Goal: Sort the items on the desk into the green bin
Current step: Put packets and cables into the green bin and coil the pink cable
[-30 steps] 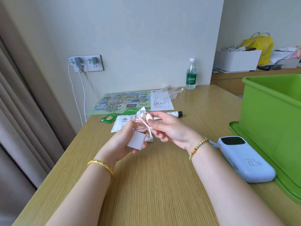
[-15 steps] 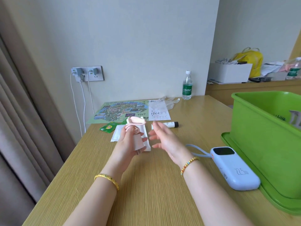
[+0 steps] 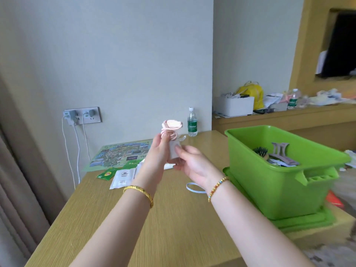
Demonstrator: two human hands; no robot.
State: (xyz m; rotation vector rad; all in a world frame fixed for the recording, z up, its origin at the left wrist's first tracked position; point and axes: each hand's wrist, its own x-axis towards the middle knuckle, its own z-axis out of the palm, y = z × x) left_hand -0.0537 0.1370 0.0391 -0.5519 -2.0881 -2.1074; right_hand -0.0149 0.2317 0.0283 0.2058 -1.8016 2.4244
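The right hand (image 3: pixel 194 162) covers part of the white charger block (image 3: pixel 172 151). Both forearms run off the bottom edge. Clutter on the far shelf (image 3: pixel 308 110), upper right, is blurred beyond telling, and the green bin (image 3: pixel 279 182) hides most of its contents.

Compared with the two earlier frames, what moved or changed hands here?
The left hand lifted the white charger and its coiled pink cable up off the desk, toward the green bin. The right hand, apart half a second ago, touches the charger again. The map, packets and bottle stayed put.
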